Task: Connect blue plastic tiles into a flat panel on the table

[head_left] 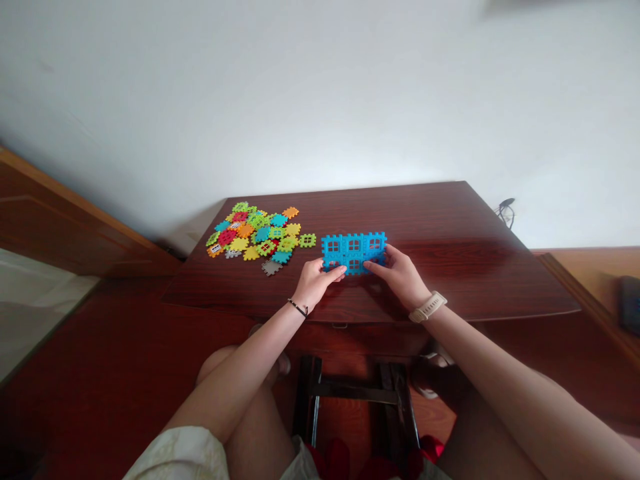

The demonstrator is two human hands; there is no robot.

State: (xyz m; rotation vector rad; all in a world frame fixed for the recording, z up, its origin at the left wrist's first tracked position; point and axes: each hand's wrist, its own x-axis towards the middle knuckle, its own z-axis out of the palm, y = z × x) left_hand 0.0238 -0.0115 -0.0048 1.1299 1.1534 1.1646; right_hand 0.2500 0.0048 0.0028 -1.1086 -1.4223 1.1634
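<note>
A blue panel of joined window-pattern building tiles (354, 247) is held up over the table, two rows high and three tiles wide. My left hand (320, 279) grips its lower left corner, thumb in front and fingers behind. At the lower right corner, my right hand (400, 272) pinches the panel the same way. The fingers behind the panel are mostly hidden, and the thumbs cover parts of the lower row. Whether its bottom edge touches the tabletop, I cannot tell.
To the left on the dark wooden table (450, 267) lies a pile of loose interlocking tiles (260, 233) in green, yellow, red, orange, blue and grey. A white wall (350, 100) rises behind the table. A black cable (506, 210) hangs past its right edge.
</note>
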